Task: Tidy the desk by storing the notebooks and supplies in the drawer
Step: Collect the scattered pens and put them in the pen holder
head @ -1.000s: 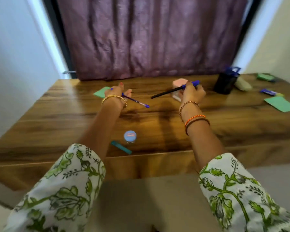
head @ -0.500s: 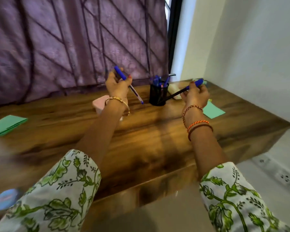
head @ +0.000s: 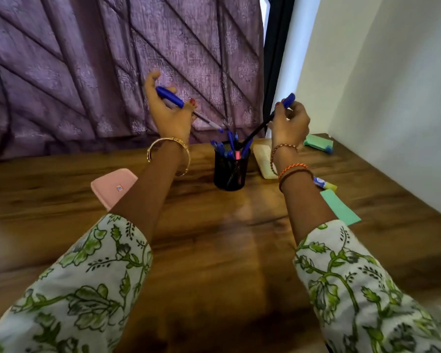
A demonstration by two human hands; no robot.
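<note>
My left hand [head: 169, 113] grips a blue-capped pen [head: 186, 108], raised above the wooden desk [head: 214, 238], tip slanting down toward a black mesh pen holder [head: 230, 169]. My right hand [head: 289, 123] holds a black pen with a blue cap [head: 273, 115]; its lower end reaches the holder's mouth. The holder stands at the back of the desk with several blue pens in it. A pink notebook [head: 112, 187] lies flat, partly behind my left forearm.
A cream block [head: 264, 159] lies just right of the holder. A green pad [head: 318, 142] sits in the far right corner, a green sticky note [head: 340, 210] and a small blue-yellow item [head: 325, 184] by my right wrist. Purple curtain behind; white wall on the right.
The view swung right along the desk. Both hands carried their pens over and up to the pen holder; the right pen's lower end now reaches its opening.
</note>
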